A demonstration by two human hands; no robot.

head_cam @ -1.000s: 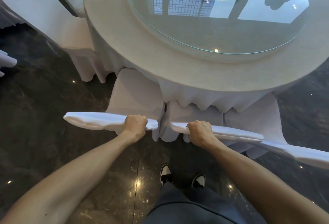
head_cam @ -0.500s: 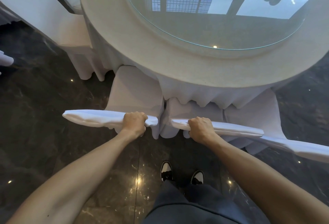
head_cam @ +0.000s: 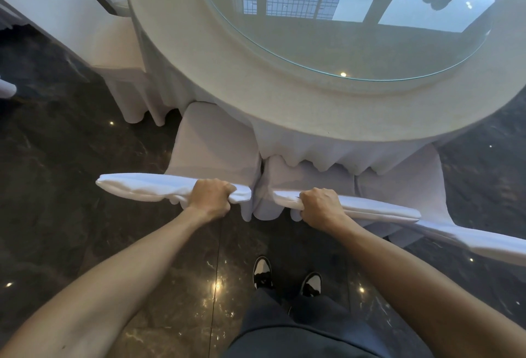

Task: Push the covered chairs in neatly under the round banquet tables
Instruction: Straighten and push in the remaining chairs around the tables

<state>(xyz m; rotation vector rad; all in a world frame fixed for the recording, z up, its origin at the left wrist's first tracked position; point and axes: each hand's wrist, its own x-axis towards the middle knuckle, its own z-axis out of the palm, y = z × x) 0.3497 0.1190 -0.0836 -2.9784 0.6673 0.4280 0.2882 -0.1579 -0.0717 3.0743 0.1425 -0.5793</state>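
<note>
**Both hands on two chair backs at the round table**

Two covered chairs sit side by side at the near edge of the table, seats partly under the hanging tablecloth. Left chair (head_cam: 210, 141): seat cover visible, front edge tucked under the table rim. Right chair (head_cam: 301, 175): seat mostly hidden by the cloth folds. The two chairs are just beside each other, with a narrow dark gap between the seats.

Left hand (head_cam: 212, 197) grips the top of the left chair's back near its right end, fingers curled tight over the fabric, knuckles up. Right hand (head_cam: 320, 205) grips the top of the right chair's back near its left end, same curl, fingers wrapped over the far side. Thumbs can't be seen, so can't tell how they lie. Cover fabric bunches under both grips.

A third chair (head_cam: 407, 184) sits right of the pair, its back running off the right edge of the frame. Another chair (head_cam: 119, 53) stands at the table's left side.

Table (head_cam: 227, 73): round, white cloth, with a glass turntable (head_cam: 341, 44) on top reflecting windows. Dark polished stone floor (head_cam: 71, 187); the person's black-and-white shoes (head_cam: 263, 271) are just behind the chairs.
</note>
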